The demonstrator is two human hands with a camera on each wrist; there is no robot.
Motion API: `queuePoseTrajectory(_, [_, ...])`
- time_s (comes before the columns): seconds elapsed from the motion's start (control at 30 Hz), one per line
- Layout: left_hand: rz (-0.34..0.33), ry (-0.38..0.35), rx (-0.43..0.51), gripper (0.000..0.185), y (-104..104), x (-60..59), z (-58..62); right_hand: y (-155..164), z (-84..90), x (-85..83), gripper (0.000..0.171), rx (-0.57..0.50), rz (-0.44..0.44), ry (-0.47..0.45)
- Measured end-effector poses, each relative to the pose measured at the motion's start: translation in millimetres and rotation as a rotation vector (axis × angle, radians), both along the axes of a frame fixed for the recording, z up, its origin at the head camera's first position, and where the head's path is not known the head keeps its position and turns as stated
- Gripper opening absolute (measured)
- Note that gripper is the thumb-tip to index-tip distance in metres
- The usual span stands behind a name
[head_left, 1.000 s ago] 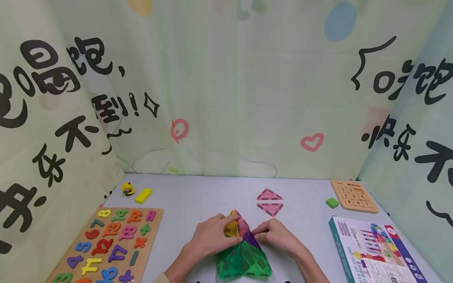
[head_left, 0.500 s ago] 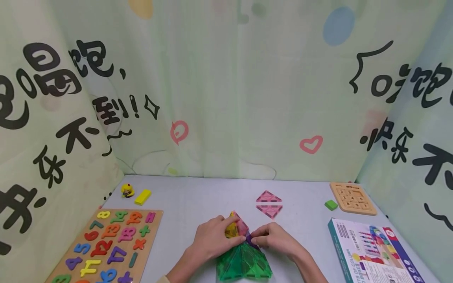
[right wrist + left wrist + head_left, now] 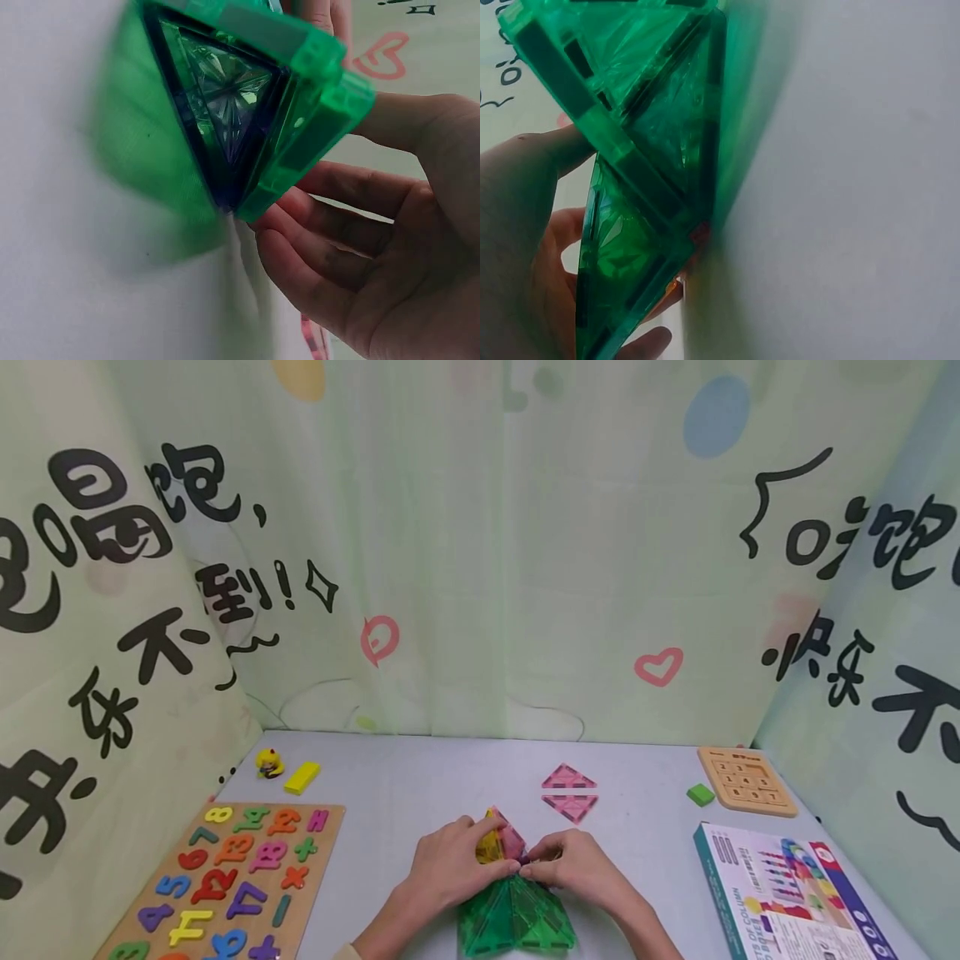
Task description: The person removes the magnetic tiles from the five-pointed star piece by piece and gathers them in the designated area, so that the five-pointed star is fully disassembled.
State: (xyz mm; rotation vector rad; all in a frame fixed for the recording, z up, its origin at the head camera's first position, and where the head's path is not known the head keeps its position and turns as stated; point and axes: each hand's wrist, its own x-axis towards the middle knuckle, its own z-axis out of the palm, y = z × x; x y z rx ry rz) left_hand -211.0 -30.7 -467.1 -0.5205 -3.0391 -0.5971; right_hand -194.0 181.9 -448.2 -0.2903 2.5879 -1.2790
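1. The left hand (image 3: pixel 450 870) curls its fingers (image 3: pixel 504 870) round the yellow and pink tiles at the top of the tile pyramid (image 3: pixel 513 910); its thumb lies along the green face in the left wrist view.
2. The right hand (image 3: pixel 577 868) meets it from the other side, its fingers bent and pinching the apex where a purple tile shows.
3. The pyramid stands at the near middle of the grey worktop (image 3: pixel 420 785), its green triangles forming the lower walls.
4. Bare worktop lies behind the hands; two pink tiles (image 3: pixel 570 791) lie flat beyond, apart from the pyramid.
5. The number puzzle board (image 3: pixel 225 881) sits well left, the printed box (image 3: pixel 787 893) well right.
6. Pale green printed curtains enclose the worktop.
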Motion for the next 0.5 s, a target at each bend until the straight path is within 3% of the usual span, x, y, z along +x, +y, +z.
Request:
queuePoseTrajectory(0.13, [-0.003, -0.014, 0.006, 0.067, -1, -0.4, 1.1, 1, 3.6, 1.1, 0.017, 0.035, -0.056, 0.030])
queuePoseTrajectory(0.3, [0.004, -0.034, 0.011, 0.065, -1, -0.4, 2.1, 9, 4.4, -1.7, 0.007, 0.067, -0.243, 0.057])
queuePoseTrajectory(0.5, [0.005, -0.041, 0.013, 0.065, 0, 0.3, 1.2, 31, 2.7, -5.4, 0.013, -0.013, -0.424, 0.019])
